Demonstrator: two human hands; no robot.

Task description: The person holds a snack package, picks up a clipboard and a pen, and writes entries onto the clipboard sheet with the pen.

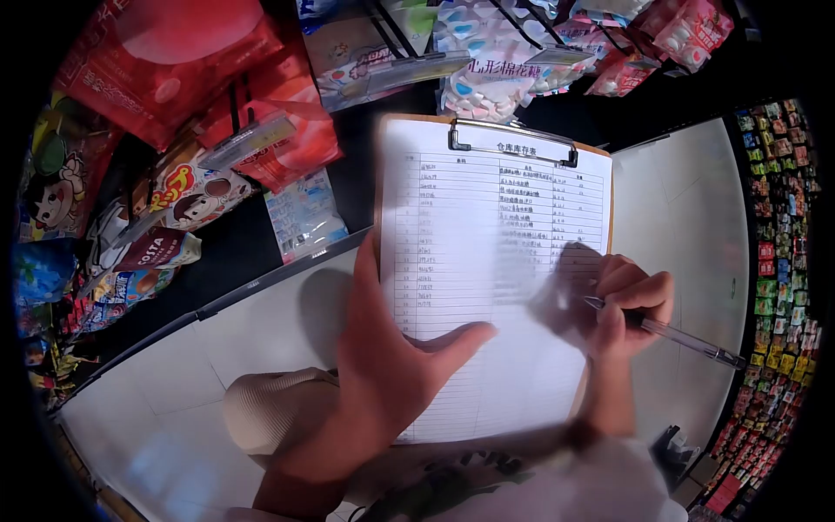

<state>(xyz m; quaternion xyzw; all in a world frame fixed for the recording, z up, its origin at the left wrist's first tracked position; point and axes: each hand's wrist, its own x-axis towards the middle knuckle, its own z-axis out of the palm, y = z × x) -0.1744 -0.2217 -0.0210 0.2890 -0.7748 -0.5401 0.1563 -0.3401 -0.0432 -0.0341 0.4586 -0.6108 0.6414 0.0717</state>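
A clipboard [377, 187] with a metal clip [513, 146] carries a printed form [470, 365], tilted slightly in front of me. Handwritten rows fill the upper part of the sheet; its lower lines are blank. My left hand [383, 339] grips the clipboard's left edge, thumb lying across the paper and fingers behind the board. Between the thumb and fingers of my right hand [628, 304] is a pen [696, 342] with a clear barrel. Its tip points left, over the right side of the form, and I cannot tell if it touches the paper.
Hanging snack bags line the shelf above and left, including a red bag [165, 61] and a marshmallow bag [487, 65]. At far right stands a rack of small packets [774, 287]. Pale floor tiles [165, 348] lie below, with my knee [274, 404] near the board.
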